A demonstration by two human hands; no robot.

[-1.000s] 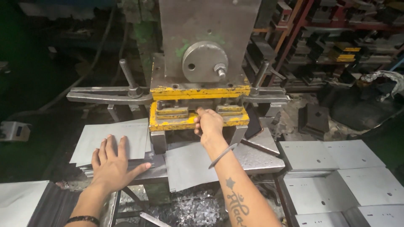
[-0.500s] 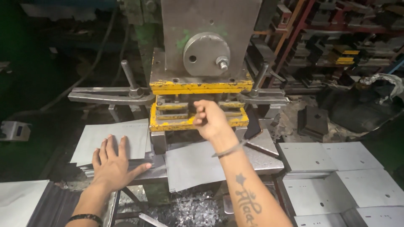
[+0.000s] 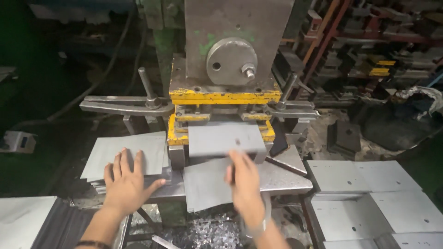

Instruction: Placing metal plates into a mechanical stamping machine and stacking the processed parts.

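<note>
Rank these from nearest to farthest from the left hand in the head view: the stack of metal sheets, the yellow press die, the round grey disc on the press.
1. stack of metal sheets, directly under the left hand.
2. yellow press die, up and to its right.
3. round grey disc, highest, on the press body.

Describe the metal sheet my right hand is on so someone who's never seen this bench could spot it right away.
Start at the big grey press with yellow die blocks in the middle. On the steel table right below it lies one loose grey sheet, tilted, its near edge hanging over the scrap shavings, under the right hand. Unlike the stack under the left hand, it lies single and askew.
</note>
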